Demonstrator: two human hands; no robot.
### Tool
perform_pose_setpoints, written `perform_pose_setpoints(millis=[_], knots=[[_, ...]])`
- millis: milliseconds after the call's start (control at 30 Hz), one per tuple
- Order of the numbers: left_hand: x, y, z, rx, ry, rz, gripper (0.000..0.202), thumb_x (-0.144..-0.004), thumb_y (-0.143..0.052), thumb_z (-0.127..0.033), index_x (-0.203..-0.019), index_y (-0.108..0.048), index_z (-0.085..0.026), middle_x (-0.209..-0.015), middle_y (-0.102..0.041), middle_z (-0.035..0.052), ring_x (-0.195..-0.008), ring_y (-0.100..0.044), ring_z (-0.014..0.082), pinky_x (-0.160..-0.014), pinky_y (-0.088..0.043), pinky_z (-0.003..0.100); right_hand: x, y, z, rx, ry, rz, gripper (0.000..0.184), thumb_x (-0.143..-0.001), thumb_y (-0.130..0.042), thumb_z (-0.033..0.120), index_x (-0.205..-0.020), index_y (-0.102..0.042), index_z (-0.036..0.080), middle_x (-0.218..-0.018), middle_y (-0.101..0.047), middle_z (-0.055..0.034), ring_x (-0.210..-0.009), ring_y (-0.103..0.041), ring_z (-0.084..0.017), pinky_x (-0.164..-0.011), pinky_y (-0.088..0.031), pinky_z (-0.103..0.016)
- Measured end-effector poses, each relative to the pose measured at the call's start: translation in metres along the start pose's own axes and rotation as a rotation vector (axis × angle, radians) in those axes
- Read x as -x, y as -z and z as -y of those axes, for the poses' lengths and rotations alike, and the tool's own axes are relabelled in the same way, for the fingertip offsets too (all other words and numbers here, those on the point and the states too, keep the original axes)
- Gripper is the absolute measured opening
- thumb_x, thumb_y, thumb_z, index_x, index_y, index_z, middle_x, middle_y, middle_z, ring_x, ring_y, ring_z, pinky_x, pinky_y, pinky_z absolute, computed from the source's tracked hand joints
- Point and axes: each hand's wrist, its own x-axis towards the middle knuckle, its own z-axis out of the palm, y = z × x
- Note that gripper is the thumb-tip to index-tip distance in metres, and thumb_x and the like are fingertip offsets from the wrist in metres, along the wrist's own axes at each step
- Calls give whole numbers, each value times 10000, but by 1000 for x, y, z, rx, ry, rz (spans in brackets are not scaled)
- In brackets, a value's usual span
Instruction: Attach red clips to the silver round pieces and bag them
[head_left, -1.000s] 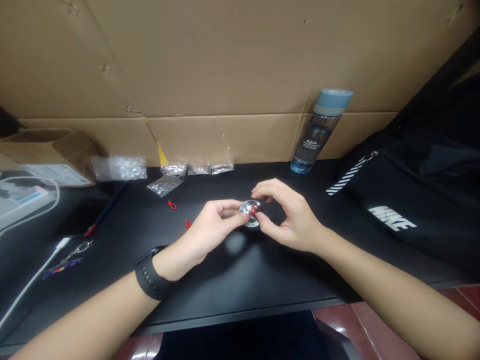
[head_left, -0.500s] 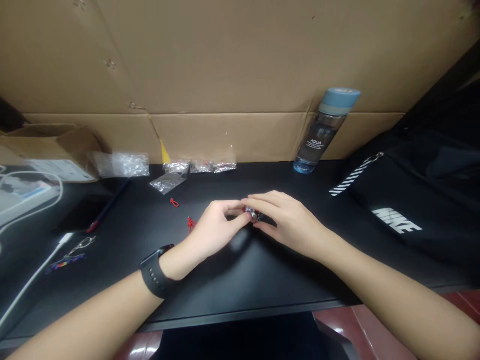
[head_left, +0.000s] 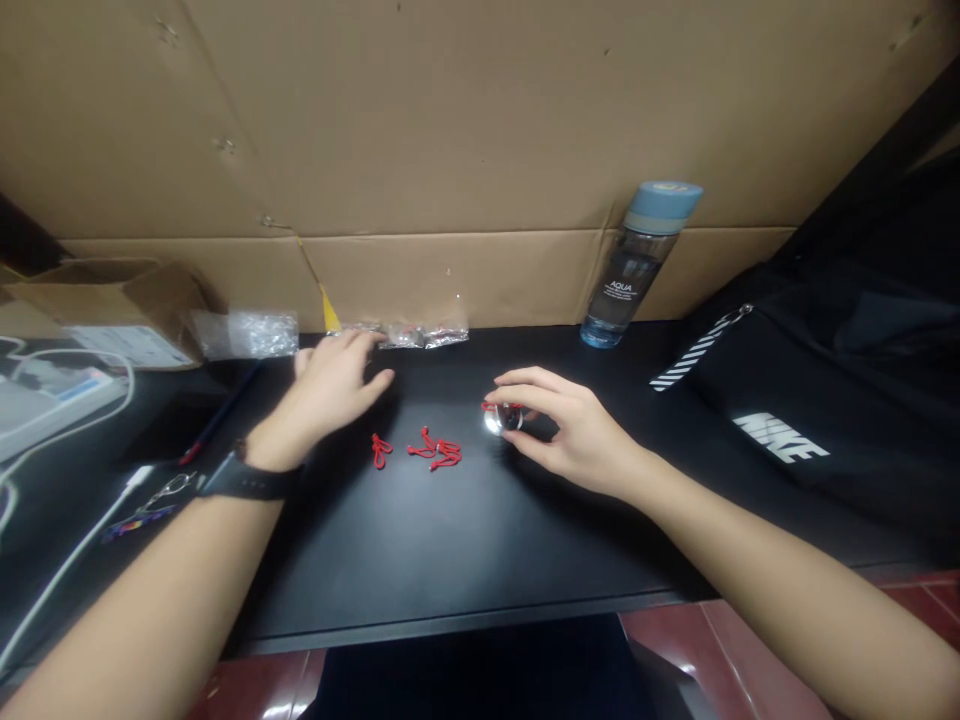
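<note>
My right hand point(head_left: 559, 420) has its fingers and thumb around a small shiny silver round piece point(head_left: 493, 421) just above the black desk; a bit of red cord shows at its top. Out to the left, my left hand point(head_left: 341, 375) is open, thumb apart and fingers stretched over the nearest small clear plastic packets point(head_left: 405, 335). It covers part of them, and I cannot tell if the fingertips touch. Between the hands lie several red cord loops point(head_left: 444, 453), with another red loop point(head_left: 381, 451) just left of them.
A tilted AQUA water bottle point(head_left: 621, 285) leans on the cardboard wall. To the right lies a black NIKE bag point(head_left: 862, 400). At the left are a cardboard box point(head_left: 112, 290), a clear plastic bag point(head_left: 251, 335), a white cable point(head_left: 71, 565) and a keyring point(head_left: 142, 518).
My left hand has let go of the silver piece and moved left and away toward the packets, uncovering the red loops. My right hand still holds the piece.
</note>
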Motion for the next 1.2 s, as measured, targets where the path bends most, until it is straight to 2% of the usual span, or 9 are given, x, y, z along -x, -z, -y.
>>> perform_pose_setpoints(millis=[133, 233, 333, 500, 633, 733, 833, 967, 1200], knots=[[-11, 0, 46, -142, 146, 12, 684, -882, -639, -559, -1439, -523, -180, -1459, -558, 264, -1359, -475, 517, -1040, -360, 688, -1, 1, -1, -12, 7, -23, 383, -901, -677, 123, -1259, -700, 255, -1308, -650, -94, -1149, -673, -225, -943, -623, -391], [-10, 0, 54, -170, 222, 32, 740, -832, -687, -587, -1420, -518, -170, -1388, -615, 282, -1299, -529, 527, -999, -368, 683, -1, 1, -1, -12, 17, -35, 384, -900, -681, 129, -1265, -698, 249, -1300, -654, -94, -1153, -668, -223, -938, -621, -387], [-6, 4, 50, -147, 248, 72, 507, -886, -647, -468, -1307, -603, -189, -1133, -762, 192, -1132, -651, 465, -972, -361, 648, -2, 2, -2, -12, 24, -53, 383, -898, -685, 131, -1266, -696, 237, -1295, -658, -95, -1136, -672, -217, -936, -616, -384], [-1, 14, 25, -120, 133, -134, 246, -952, -568, -359, -1027, -740, -199, -1006, -797, 104, -1033, -694, 384, -970, -350, 567, -4, 4, -3, 1, 7, -89, 397, -886, -697, 134, -1267, -694, 245, -1283, -671, -86, -1097, -680, -208, -875, -616, -360], [10, 12, -24, 50, -165, -190, 198, -966, -589, -357, -1016, -745, -246, -1064, -795, 54, -1016, -698, 281, -977, -380, 461, -4, 5, -4, 0, -43, -111, 422, -857, -725, 132, -1262, -698, 249, -1268, -675, -79, -1052, -683, -197, -752, -609, -301], [28, 1, -67, 101, -426, -129, 197, -991, -576, -339, -1008, -759, -267, -1026, -789, 45, -991, -688, 245, -950, -385, 432, -5, 5, -7, 8, -78, -146, 421, -851, -733, 142, -1257, -700, 246, -1266, -675, -82, -1040, -684, -201, -702, -606, -285], [44, -9, -94, 134, -614, 63, 238, -1019, -528, -259, -1114, -746, -258, -1077, -772, 60, -1011, -689, 235, -927, -412, 412, -5, 6, -9, 20, -94, -169, 420, -846, -728, 140, -1252, -701, 243, -1262, -676, -86, -1016, -689, -204, -701, -613, -293], [48, -15, -92, 249, -712, 242, 286, -1017, -595, -352, -1273, -698, -276, -1336, -697, 76, -1198, -654, 257, -1033, -433, 405, -6, 7, -9, 32, -96, -145, 416, -841, -722, 135, -1243, -703, 240, -1249, -681, -85, -984, -692, -198, -698, -608, -293], [43, -12, -81, 296, -709, 308, 423, -1029, -577, -429, -1436, -583, -312, -1555, -546, 84, -1429, -505, 284, -1156, -361, 444, -4, 1, -8, 11, -61, -76, 412, -864, -719, 148, -1265, -692, 235, -1244, -687, -92, -1053, -690, -213, -723, -611, -294]])
